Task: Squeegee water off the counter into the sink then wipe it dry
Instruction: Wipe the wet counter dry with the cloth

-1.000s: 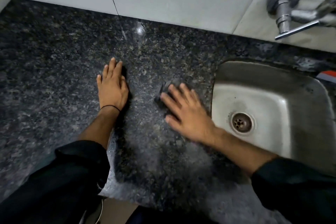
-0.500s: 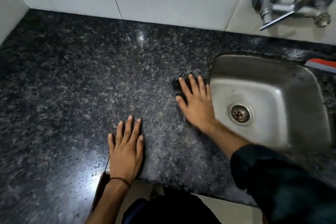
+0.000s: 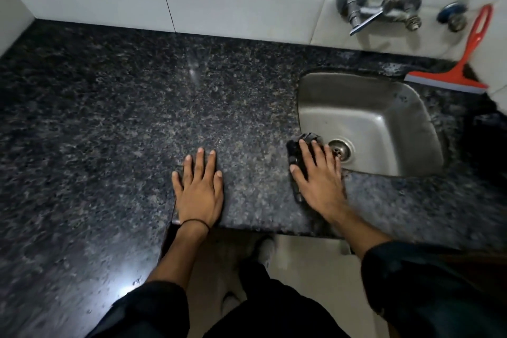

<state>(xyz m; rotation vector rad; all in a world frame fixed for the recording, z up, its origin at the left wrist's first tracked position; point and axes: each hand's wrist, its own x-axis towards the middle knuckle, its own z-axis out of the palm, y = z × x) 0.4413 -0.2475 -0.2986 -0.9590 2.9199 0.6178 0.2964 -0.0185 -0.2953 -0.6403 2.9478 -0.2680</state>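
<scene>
The right hand (image 3: 319, 175) lies flat, fingers spread, pressing a dark cloth (image 3: 297, 151) on the counter (image 3: 109, 118) at the sink's (image 3: 389, 115) near-left corner; the cloth's far end seems to overhang the basin, though blur hides the edge. The left hand (image 3: 200, 189) rests flat and empty, fingers spread, near the counter's front edge. The steel sink holds only its drain (image 3: 341, 150). A red squeegee (image 3: 463, 63) leans on the wall behind the sink, under the tap (image 3: 384, 8).
</scene>
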